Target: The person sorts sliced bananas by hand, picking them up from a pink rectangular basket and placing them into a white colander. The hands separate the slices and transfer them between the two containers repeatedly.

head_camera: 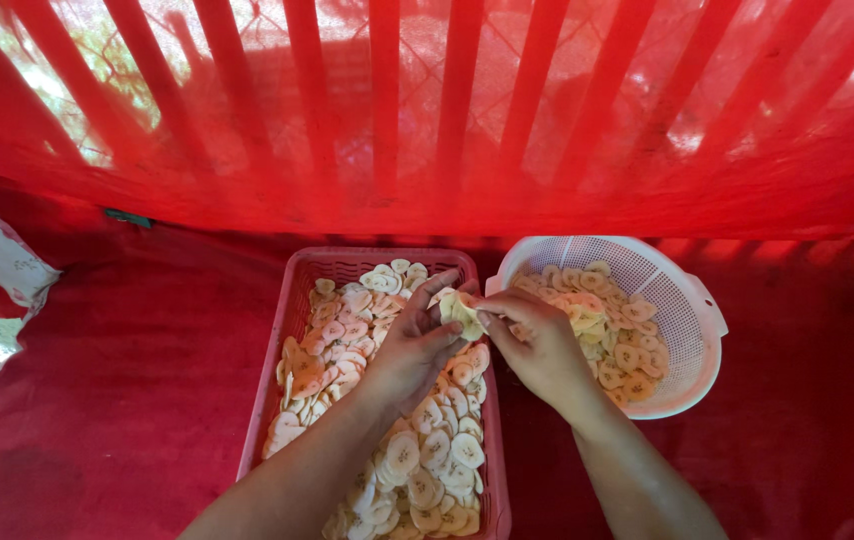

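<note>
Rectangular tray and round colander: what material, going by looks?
Rectangular tray: looks like moulded plastic, pink, matte, with slotted lattice walls. Round colander: likely plastic too, white, slightly glossy, perforated with a regular grid of holes and a moulded side handle. Both hold thin pale slices, apparently fruit.

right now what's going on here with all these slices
A person is working with both bare hands over two containers of pale round slices on a red cloth. The left hand and right hand meet above the rectangular pink basket, holding a small stack of slices between them, fingers pinching it. The pink basket is nearly full. The round white colander to the right holds a smaller heap. A red slatted wall stands behind.
</note>
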